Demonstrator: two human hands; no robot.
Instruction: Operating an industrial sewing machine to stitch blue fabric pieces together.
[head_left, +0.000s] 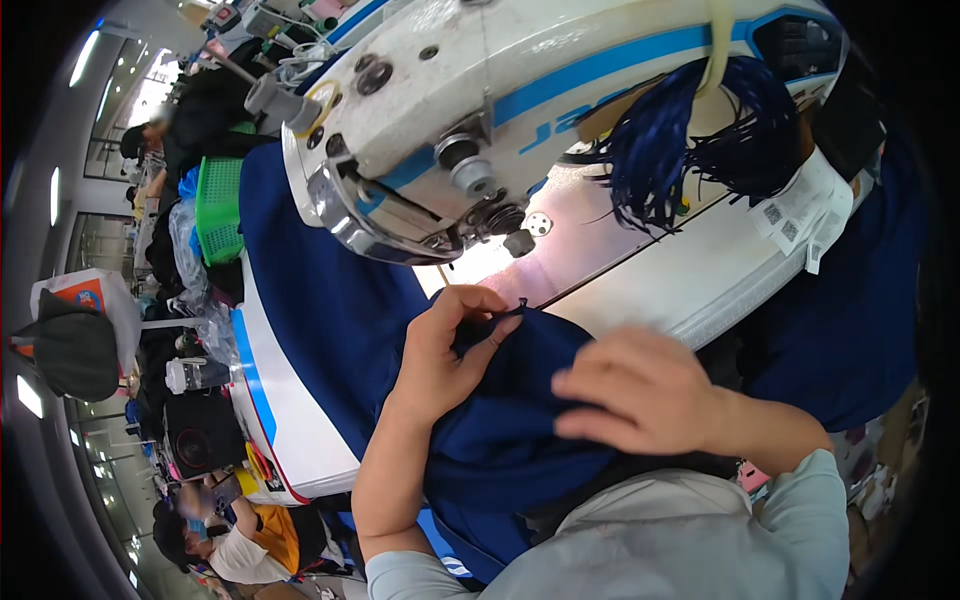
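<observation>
A navy blue cloth (pixel 520 400) is bunched over my lap and the edge of the sewing table, and more of it spreads to the left of the machine. My left hand (pixel 450 350) pinches the cloth's upper edge between thumb and fingers, where a small dark tip stands up. Just right of that, my right hand (pixel 640 395) hovers over the cloth, blurred by motion, its fingers apart and holding nothing I can see. Beyond both hands is the white and blue sewing machine (pixel 420 110), its lamp lighting the needle area.
A bundle of navy strips (pixel 690 150) hangs on the machine's arm. Paper labels (pixel 810 210) lie at the table's right. Further left are a green basket (pixel 218 210), a clear bottle (pixel 198 374) and a dark cap (pixel 72 350). Another person (pixel 240 540) sits at lower left.
</observation>
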